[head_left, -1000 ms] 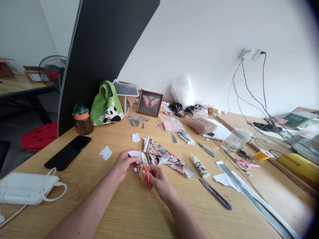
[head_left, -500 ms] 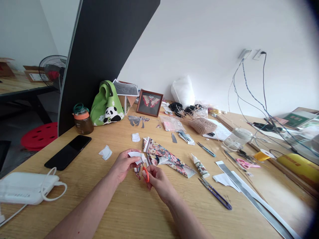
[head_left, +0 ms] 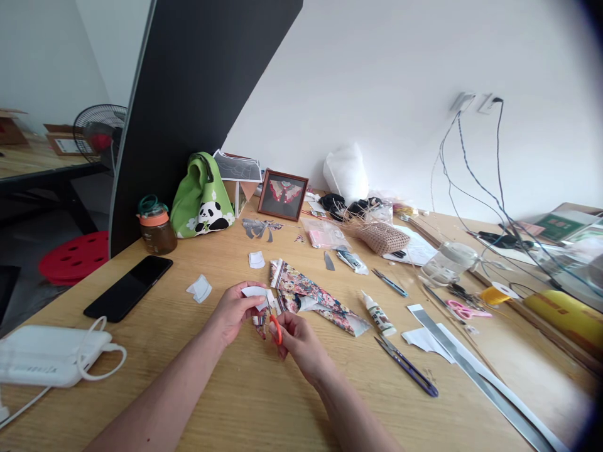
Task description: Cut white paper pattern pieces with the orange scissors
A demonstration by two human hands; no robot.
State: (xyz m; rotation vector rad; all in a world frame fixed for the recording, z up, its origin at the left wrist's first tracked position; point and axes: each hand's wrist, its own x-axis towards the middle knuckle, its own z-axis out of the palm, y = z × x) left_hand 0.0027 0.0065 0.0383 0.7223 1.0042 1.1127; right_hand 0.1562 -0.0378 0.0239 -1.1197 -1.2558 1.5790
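Wooden desk (head_left: pixel 245 402), white wall (head_left: pixel 391 75) behind. Between desk's left edge and floral cloth (head_left: pixel 308 287): left hand (head_left: pixel 232 314) pinches white paper (head_left: pixel 253 291). Right hand (head_left: pixel 301 345), nearer the cloth, grips orange scissors (head_left: pixel 277 331), long axis running away from the wearer, blades at paper's right end. Print on glue bottle (head_left: pixel 379 316), power bank (head_left: pixel 51 356): illegible.

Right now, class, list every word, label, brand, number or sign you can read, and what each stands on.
None can be read.
White plastic device with cable: lettering blurred.
White nozzle-tipped bottle: label too small.
Brown cardboard box: label too small.
Yellow cylinder: marks blurred.
Flat green-and-white box: marks blurred.
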